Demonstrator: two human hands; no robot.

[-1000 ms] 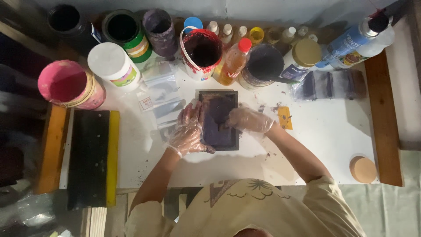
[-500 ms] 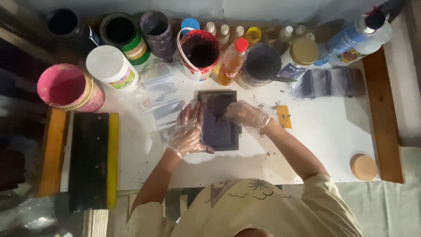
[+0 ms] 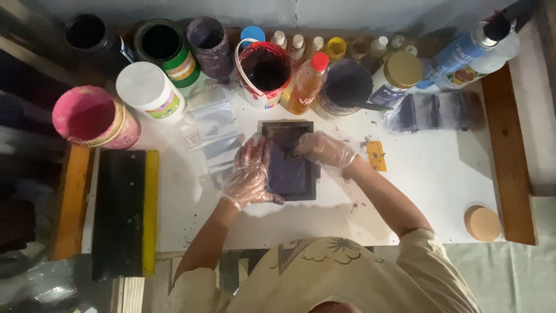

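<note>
The small dark frame (image 3: 289,161) lies flat in the middle of the white worktop (image 3: 428,191), right in front of you. Its long side runs from 12 o'clock to 6 o'clock — away from you and back toward you.

Your left hand (image 3: 248,178) sits at the frame's 9 o'clock side. It wears a thin clear glove, and its grip is loosely curled over the left edge, fingers lying on the frame, not squeezed shut. Your right hand (image 3: 324,149) is at about 2 o'clock on the frame, also gloved. Its fingers rest on the top right corner, pressing down flat rather than pinching. I cannot tell if a thumb is tucked under either edge.

Both hands touch the frame — the left one covers more of it.

At 12 o'clock stands a red paint pot (image 3: 264,72), near the frame's top edge. At 3 o'clock a small yellow scraper (image 3: 376,156) lies just beside your right wrist. A black and yellow squeegee (image 3: 125,211) lies well apart at 9 o'clock.
</note>
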